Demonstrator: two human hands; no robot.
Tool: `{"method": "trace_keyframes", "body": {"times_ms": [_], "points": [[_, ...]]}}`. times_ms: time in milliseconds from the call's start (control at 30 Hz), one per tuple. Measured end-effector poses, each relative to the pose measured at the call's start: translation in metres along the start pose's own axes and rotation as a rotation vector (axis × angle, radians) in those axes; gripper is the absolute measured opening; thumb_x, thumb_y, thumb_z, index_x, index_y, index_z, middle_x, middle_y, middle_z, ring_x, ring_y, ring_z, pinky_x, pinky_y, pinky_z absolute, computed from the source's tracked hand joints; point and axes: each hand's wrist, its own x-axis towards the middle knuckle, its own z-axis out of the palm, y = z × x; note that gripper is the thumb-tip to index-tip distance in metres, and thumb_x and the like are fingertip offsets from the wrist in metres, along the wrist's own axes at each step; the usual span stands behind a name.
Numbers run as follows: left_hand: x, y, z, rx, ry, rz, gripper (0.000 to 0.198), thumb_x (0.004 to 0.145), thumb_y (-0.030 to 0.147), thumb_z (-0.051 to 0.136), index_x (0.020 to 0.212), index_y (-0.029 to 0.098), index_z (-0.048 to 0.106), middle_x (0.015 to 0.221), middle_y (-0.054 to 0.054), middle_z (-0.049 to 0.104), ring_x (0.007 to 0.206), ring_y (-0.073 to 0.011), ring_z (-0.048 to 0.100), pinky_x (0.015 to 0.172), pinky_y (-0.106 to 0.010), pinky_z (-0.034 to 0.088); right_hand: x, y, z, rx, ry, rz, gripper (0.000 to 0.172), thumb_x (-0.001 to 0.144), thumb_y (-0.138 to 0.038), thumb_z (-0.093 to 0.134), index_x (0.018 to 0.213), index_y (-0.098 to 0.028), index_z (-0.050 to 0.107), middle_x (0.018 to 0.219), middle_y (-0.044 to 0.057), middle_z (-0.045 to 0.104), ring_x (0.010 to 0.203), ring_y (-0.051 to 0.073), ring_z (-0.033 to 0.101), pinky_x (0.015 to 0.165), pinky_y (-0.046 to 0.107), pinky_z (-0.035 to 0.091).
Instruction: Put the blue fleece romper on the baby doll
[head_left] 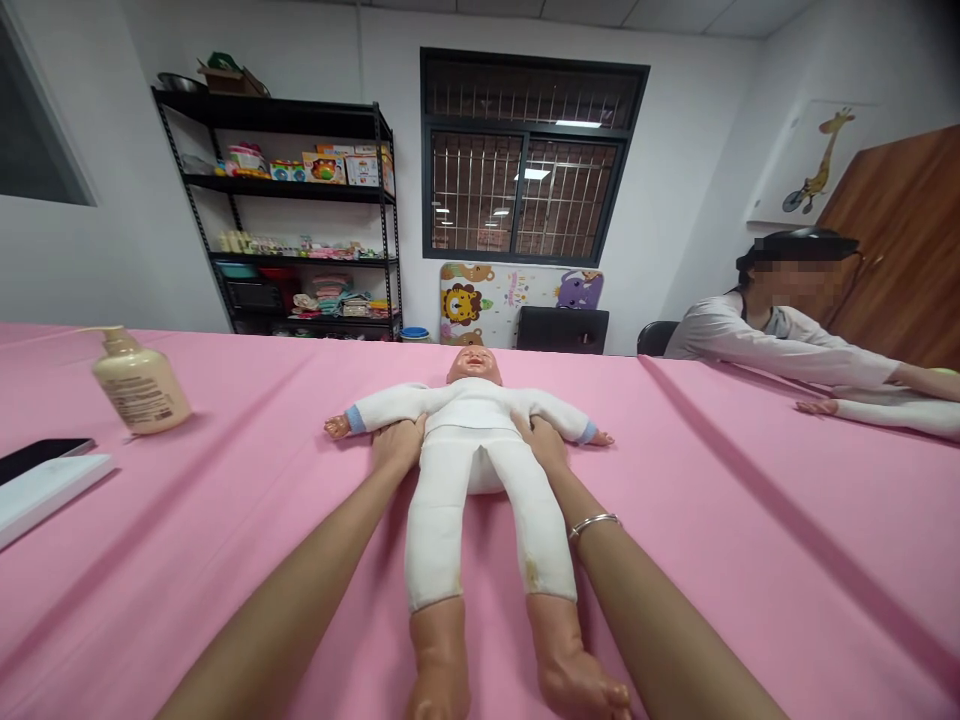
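A baby doll [470, 405] in a white top with blue cuffs and white trousers lies on its back on the pink-covered table [285, 470]. Its head points away from me, its arms are spread, and its bare feet are closest to me. At the left of its trunk, just below the armpit, my left hand [400, 442] grips its side. My right hand [543, 440], with a silver bangle on the wrist, holds the opposite side the same way. The fingertips of both hands are partly hidden against or under the doll's body.
Left of the doll stand a pump bottle [142, 385], a dark phone [46, 456] and a white box-like object [56, 490]. At the right a person [765, 335] in white reaches over another doll [892, 410]. Behind are a black shelf [300, 190] and a dark chair [562, 330].
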Motion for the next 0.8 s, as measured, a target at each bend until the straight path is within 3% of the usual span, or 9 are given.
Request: {"method": "trace_keyframes", "body": {"times_ms": [133, 267, 400, 533, 633, 800], "points": [[-0.005, 0.0, -0.006, 0.138, -0.038, -0.043, 0.048, 0.087, 0.04, 0.026, 0.087, 0.01, 0.064, 0.094, -0.023, 0.064, 0.09, -0.0371, 0.059, 0.076, -0.046, 0.043, -0.001, 0.007, -0.002, 0.072, 0.046, -0.037, 0.048, 0.082, -0.051, 0.034, 0.072, -0.014, 0.063, 0.079, 0.014, 0.066, 0.079, 0.027, 0.06, 0.071, 0.036, 0.042], [-0.013, -0.005, -0.018, 0.196, -0.094, 0.083, 0.037, 0.085, 0.032, 0.031, 0.092, 0.015, 0.063, 0.1, -0.015, 0.065, 0.09, -0.0304, 0.06, 0.077, -0.039, 0.044, -0.012, 0.012, -0.009, 0.162, 0.002, -0.091, 0.027, 0.075, -0.036, 0.049, 0.081, -0.016, 0.065, 0.085, 0.008, 0.068, 0.081, 0.023, 0.062, 0.074, 0.033, 0.045], [-0.025, -0.013, -0.025, 0.221, -0.105, 0.209, 0.035, 0.085, 0.027, 0.03, 0.098, 0.016, 0.06, 0.109, -0.011, 0.062, 0.1, -0.0261, 0.056, 0.084, -0.035, 0.043, -0.032, 0.012, -0.019, 0.312, -0.063, -0.146, 0.038, 0.069, -0.025, 0.053, 0.107, -0.019, 0.059, 0.092, 0.005, 0.068, 0.084, 0.02, 0.062, 0.076, 0.033, 0.048], [-0.041, -0.016, -0.028, 0.231, -0.084, 0.247, 0.036, 0.087, 0.03, 0.029, 0.102, 0.016, 0.058, 0.115, -0.011, 0.058, 0.108, -0.0258, 0.052, 0.088, -0.036, 0.041, -0.046, 0.011, -0.025, 0.44, -0.131, -0.204, 0.036, 0.071, -0.029, 0.055, 0.105, -0.019, 0.061, 0.098, 0.006, 0.066, 0.09, 0.021, 0.061, 0.082, 0.036, 0.048], [-0.051, -0.013, -0.03, 0.113, -0.082, 0.238, 0.036, 0.087, 0.04, 0.033, 0.105, 0.02, 0.057, 0.112, -0.008, 0.06, 0.103, -0.0263, 0.055, 0.081, -0.036, 0.044, -0.049, 0.01, -0.026, 0.424, -0.095, -0.195, 0.034, 0.072, -0.035, 0.056, 0.1, -0.016, 0.064, 0.098, 0.009, 0.066, 0.09, 0.022, 0.06, 0.081, 0.037, 0.048], [-0.052, -0.007, -0.032, -0.377, -0.067, 0.251, 0.037, 0.085, 0.044, 0.04, 0.107, 0.017, 0.052, 0.109, -0.008, 0.061, 0.095, -0.0214, 0.059, 0.081, -0.032, 0.046, -0.05, 0.007, -0.026, 0.392, -0.07, -0.224, 0.035, 0.075, -0.041, 0.053, 0.096, -0.016, 0.066, 0.102, 0.01, 0.063, 0.09, 0.022, 0.059, 0.078, 0.036, 0.048]]}}
